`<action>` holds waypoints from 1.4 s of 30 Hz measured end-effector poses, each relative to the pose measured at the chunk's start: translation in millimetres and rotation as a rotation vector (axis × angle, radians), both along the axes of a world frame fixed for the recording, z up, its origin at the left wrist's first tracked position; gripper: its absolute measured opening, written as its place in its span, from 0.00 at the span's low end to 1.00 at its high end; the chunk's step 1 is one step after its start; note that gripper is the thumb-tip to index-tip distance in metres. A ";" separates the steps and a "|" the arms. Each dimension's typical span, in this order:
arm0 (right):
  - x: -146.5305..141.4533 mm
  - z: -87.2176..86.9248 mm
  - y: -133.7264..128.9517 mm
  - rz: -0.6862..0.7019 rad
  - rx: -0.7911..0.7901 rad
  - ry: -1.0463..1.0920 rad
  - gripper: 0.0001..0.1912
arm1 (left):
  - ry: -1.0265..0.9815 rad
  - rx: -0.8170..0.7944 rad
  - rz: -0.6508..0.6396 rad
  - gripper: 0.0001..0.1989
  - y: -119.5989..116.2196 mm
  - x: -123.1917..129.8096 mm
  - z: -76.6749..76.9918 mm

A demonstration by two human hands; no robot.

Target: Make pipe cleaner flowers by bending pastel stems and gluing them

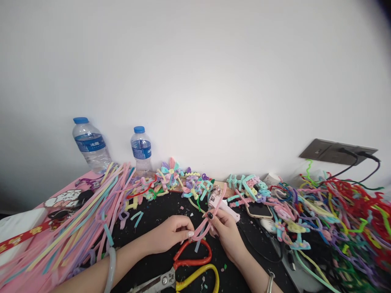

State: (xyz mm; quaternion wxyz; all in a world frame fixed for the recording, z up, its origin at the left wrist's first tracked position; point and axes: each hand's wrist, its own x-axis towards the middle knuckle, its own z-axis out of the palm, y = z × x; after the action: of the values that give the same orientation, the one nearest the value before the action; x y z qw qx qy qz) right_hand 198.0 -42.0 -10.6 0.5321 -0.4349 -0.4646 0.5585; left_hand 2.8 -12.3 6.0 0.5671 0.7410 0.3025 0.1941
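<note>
A pink pipe cleaner (pixel 200 231) is bent into loops between my two hands. My left hand (pixel 172 234) is closed, thumb and fingers pinching the loop's left end. My right hand (pixel 224 232) pinches the crossing strands, and one strand rises past a pale pink glue gun (pixel 216 199) behind it. Scissors with a red and a yellow handle (pixel 195 260) lie open on the black mat (pixel 166 207), just below my hands. A short blue-grey piece (pixel 198 245) shows beneath the loop.
Long pastel pipe cleaners (pixel 76 219) are piled at left. Two bottles (pixel 91 148) (pixel 142 150) stand by the wall. Finished pipe-cleaner flowers (pixel 171 173) line the back. A phone (pixel 259 210) and tangled coloured pipe cleaners (pixel 351 215) lie at right, below a socket (pixel 337 151).
</note>
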 end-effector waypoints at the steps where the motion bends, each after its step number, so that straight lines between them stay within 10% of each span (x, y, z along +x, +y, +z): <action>1: 0.1 -0.8 0.1 0.007 -0.004 0.003 0.11 | 0.005 0.000 -0.004 0.09 0.0 -0.2 -0.2; 19: -1.4 1.5 -0.1 0.087 -0.077 0.114 0.12 | 0.005 -0.011 -0.092 0.12 3.8 -3.0 3.4; 32: -0.1 -1.5 2.5 -0.089 -0.037 0.084 0.12 | -0.145 -0.137 0.098 0.12 -1.3 3.7 -4.4; 42: -4.1 -1.8 -1.4 -0.114 -0.025 0.073 0.12 | -0.012 0.311 0.202 0.07 -8.1 3.3 -0.4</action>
State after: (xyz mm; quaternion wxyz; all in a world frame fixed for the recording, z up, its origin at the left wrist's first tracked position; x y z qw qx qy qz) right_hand 193.9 -43.4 -12.4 0.5741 -0.4465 -0.4123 0.5486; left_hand 6.1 -20.4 5.6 0.4252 0.7845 0.3384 0.2987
